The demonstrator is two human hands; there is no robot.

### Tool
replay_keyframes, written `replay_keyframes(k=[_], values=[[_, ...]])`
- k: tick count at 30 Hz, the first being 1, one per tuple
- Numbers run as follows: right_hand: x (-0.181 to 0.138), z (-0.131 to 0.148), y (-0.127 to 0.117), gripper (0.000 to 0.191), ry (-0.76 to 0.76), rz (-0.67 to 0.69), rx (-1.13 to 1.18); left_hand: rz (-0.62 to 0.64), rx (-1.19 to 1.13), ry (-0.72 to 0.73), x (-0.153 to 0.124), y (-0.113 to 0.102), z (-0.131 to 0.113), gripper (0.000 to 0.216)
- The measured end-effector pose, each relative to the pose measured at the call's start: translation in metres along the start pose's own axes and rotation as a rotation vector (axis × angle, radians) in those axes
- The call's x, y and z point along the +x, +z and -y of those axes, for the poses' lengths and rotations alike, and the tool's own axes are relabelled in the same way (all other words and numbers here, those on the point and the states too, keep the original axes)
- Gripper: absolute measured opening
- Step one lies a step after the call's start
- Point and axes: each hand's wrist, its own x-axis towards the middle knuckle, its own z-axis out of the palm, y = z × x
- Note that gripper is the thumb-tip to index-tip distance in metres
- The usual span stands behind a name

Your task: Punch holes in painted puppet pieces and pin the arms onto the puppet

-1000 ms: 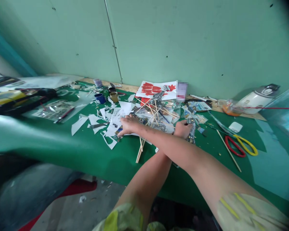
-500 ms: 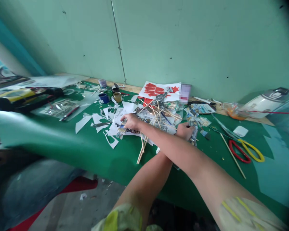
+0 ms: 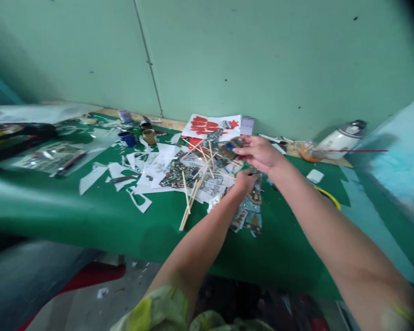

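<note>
My right hand (image 3: pixel 259 151) hovers above the green table (image 3: pixel 89 216), its fingers pinched on a small coloured printed cutout (image 3: pixel 228 149). Just below it, my left hand (image 3: pixel 244 180) is closed in a fist. It rests at the top of a strip of coloured cutouts (image 3: pixel 249 215), and what it holds is hidden. Thin wooden sticks (image 3: pixel 189 197) lie crossed over printed sheets (image 3: pixel 175 174) to the left of both hands.
White paper scraps (image 3: pixel 138 172) litter the mat. A red-painted sheet (image 3: pixel 209 125) leans at the wall. A blue paint pot (image 3: pixel 127 138) and a brown one (image 3: pixel 149 136) stand at the back left. A white jug (image 3: pixel 341 133) and a yellow loop (image 3: pixel 327 195) are at the right.
My arms have uncrossed. The right hand picked up a cutout at the left and carried it up and right, above the left hand. The view has shifted.
</note>
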Motion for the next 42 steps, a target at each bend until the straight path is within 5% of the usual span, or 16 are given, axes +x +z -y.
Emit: replay_keyframes(k=[5, 9, 15, 19, 22, 28, 31, 39, 42], values=[[-0.066, -0.029, -0.109, 0.032, 0.045, -0.294, -0.018, -0.019, 0.022, 0.026, 0.001, 0.002, -0.001, 0.015], [-0.095, -0.065, -0.139, 0.036, 0.178, -0.364, -0.089, -0.071, 0.022, 0.075, 0.003, -0.001, -0.004, 0.009], [-0.098, -0.077, -0.137, 0.033, 0.244, -0.344, -0.458, -0.042, -0.008, 0.088, 0.001, -0.001, -0.007, 0.01], [-0.088, -0.059, -0.141, 0.023, 0.118, -0.47, -0.942, 0.009, -0.071, 0.057, -0.001, -0.002, -0.008, 0.011], [-0.077, -0.043, -0.134, 0.015, 0.015, -0.517, -1.036, 0.045, -0.133, 0.035, -0.004, -0.001, -0.011, 0.015], [-0.056, -0.049, -0.08, 0.024, 0.102, -0.307, -0.439, 0.114, -0.226, 0.011, -0.011, 0.001, -0.021, 0.024], [-0.052, -0.068, -0.059, 0.035, 0.131, -0.34, -0.106, 0.097, -0.23, 0.017, -0.012, 0.001, -0.021, 0.024], [-0.053, -0.082, -0.063, 0.038, -0.049, -0.439, 0.11, -0.049, -0.121, 0.062, -0.018, 0.004, -0.033, 0.032], [-0.055, -0.086, -0.067, 0.038, -0.058, -0.409, 0.159, -0.111, -0.018, 0.136, -0.028, -0.018, -0.052, 0.038]])
